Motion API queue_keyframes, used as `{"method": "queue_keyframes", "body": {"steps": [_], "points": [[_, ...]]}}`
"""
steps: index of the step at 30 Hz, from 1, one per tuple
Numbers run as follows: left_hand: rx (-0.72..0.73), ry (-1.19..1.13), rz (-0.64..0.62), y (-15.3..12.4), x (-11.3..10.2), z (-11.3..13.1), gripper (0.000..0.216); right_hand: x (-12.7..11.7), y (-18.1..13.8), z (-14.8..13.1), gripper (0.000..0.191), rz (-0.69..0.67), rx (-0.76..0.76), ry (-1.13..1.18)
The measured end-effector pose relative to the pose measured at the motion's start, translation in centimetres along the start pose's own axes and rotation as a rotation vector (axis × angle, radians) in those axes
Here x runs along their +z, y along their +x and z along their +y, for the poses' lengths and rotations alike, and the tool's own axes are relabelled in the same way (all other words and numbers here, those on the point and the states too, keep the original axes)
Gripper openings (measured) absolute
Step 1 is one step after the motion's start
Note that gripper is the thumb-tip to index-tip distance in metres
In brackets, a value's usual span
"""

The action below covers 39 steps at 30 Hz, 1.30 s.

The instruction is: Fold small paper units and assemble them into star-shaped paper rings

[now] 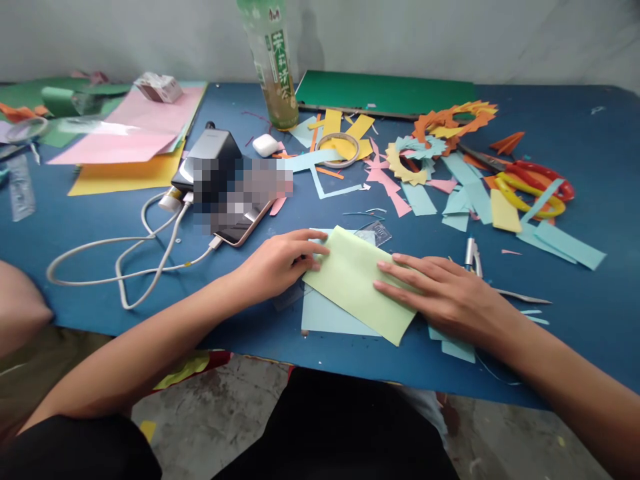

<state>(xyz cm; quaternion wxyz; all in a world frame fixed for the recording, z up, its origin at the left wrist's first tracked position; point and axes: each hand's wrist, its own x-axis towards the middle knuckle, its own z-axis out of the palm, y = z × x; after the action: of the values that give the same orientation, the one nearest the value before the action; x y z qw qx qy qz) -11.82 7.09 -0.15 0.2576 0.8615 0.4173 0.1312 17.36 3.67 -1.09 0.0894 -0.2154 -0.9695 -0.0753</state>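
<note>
A folded sheet of light green paper lies tilted on top of a light blue sheet of paper near the table's front edge. My left hand is at the green paper's left corner, its fingers curled with thumb and fingertips closed on the edge. Flat across the right part of the green paper, my right hand rests with its fingers stretched and apart. Just beyond that hand lies a pen-like tool, and a pointed metal blade shows beside it, partly hidden.
Red and yellow scissors lie at the right among paper strips. Folded paper rings, a tape roll and a bottle are farther back. A phone with a white cable lies left, near a black box.
</note>
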Motion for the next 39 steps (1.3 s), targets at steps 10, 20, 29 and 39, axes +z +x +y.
{"method": "queue_keyframes", "body": {"steps": [10,20,29,39], "points": [[0.045,0.001,0.005,0.0,0.3,-0.1,0.024,0.5,-0.1,-0.1,0.04,-0.046,0.007,0.04],[0.026,-0.198,-0.19,0.2,-1.8,-0.6,0.03,0.9,-0.1,0.1,0.04,-0.01,0.012,0.105],[-0.017,-0.221,-0.189,0.4,-1.7,-0.4,0.031,1.1,-0.3,0.0,0.04,0.002,0.01,0.111],[-0.011,-0.206,-0.186,0.4,-1.8,-0.3,0.03,1.4,-0.4,-0.1,0.041,0.004,0.025,0.127]]}}
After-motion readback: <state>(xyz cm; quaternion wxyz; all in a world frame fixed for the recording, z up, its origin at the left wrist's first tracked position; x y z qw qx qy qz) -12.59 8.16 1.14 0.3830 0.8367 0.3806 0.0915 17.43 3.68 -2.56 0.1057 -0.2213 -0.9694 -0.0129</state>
